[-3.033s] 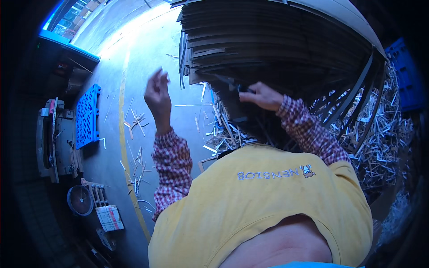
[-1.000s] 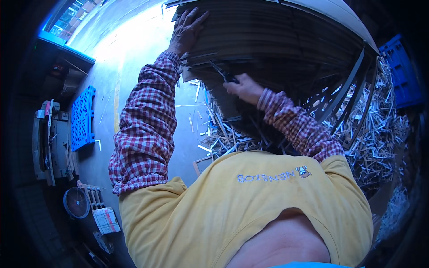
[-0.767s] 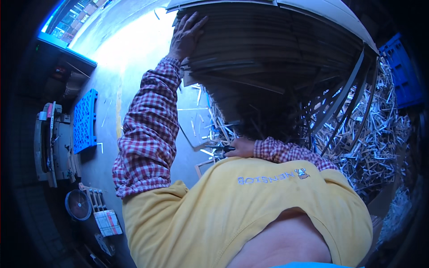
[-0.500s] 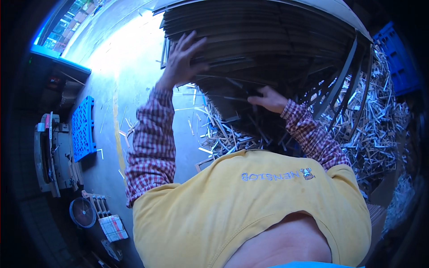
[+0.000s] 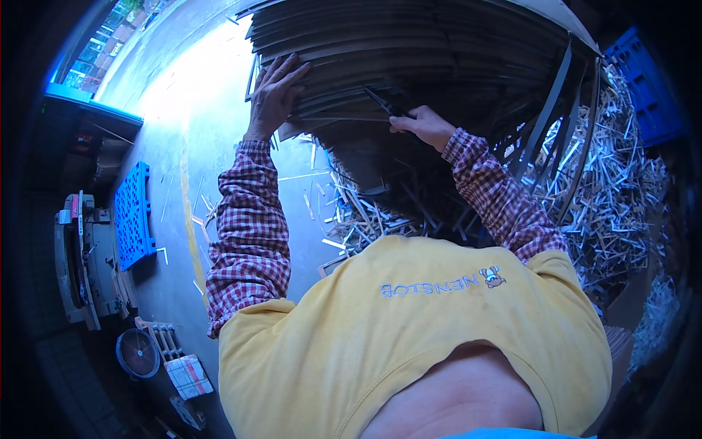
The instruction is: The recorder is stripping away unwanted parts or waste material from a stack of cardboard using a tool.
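Note:
A tall stack of brown cardboard sheets point(image 5: 439, 58) fills the top of the view, its layered edges facing me. My left hand point(image 5: 274, 99) lies against the stack's left corner, fingers stretched along the sheet edges. My right hand point(image 5: 428, 126) is closed around a dark hand tool point(image 5: 382, 102) with a narrow pointed end; its exact kind is hard to make out. The point is directed up and left, close to the lower sheets. Whether it touches them I cannot tell. Several thin cardboard strips point(image 5: 547, 117) dangle from the stack's right side.
Cut cardboard scraps point(image 5: 614, 197) are heaped at the right, and more scraps point(image 5: 365, 219) lie beneath the stack. A blue plastic pallet point(image 5: 133, 216) stands on the floor at left, another blue pallet point(image 5: 647, 88) at far right. A round fan-like object point(image 5: 137, 354) is at lower left.
My left hand has come down onto the stack's edge from a raised, spread pose. My right hand has moved up and left, and the pointed tool now shows clearly.

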The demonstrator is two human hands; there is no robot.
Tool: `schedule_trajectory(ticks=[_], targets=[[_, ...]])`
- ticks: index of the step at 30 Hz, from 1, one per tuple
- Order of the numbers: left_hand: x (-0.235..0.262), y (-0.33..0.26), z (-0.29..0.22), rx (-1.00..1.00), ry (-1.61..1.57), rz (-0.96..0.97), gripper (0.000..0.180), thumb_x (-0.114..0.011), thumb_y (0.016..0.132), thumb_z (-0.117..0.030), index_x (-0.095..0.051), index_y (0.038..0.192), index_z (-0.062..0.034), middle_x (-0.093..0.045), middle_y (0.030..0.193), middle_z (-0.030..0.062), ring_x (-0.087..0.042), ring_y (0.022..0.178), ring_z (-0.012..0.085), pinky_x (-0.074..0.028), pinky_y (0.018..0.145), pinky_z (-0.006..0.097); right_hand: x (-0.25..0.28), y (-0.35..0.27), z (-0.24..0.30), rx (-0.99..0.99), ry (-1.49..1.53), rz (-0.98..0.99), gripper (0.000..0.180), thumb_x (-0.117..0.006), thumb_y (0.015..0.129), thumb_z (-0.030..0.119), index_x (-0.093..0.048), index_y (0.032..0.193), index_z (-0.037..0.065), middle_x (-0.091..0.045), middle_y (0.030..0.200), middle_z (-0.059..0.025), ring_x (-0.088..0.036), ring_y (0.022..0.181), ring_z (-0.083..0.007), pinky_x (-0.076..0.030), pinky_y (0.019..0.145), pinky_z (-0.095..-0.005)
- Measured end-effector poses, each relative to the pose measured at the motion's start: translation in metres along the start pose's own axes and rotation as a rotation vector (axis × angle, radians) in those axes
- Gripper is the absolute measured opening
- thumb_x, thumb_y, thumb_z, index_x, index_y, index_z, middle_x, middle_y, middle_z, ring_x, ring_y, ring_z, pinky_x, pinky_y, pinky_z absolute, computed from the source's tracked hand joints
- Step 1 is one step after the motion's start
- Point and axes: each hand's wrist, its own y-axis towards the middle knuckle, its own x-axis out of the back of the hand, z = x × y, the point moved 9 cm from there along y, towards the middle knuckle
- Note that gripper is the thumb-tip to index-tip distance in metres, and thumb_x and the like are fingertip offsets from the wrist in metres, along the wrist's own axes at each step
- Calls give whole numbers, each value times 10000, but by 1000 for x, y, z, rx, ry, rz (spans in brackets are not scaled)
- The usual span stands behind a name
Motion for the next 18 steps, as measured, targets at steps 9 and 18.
schedule_trajectory(ticks=[9,18], targets=[[1,8,-5,20,-30,2,371,-568,826,-200,-550,1192,-252,-447,1316,40,-376,1239,296,-281,1034,437,-10,-11,9,71,220,-60,328,-575,835,322,-605,865,-3,-613,795,-59,-566,747,-142,-448,690,-303],[-3,1,5,78,-107,7,384,-577,811,-143,-560,1184,-236,-447,1317,41,-352,1256,300,-247,1054,437,-104,-76,1,86,64,138,306,-614,773,298,-613,707,0,-590,641,-88,-526,575,-140,-429,564,-298]])
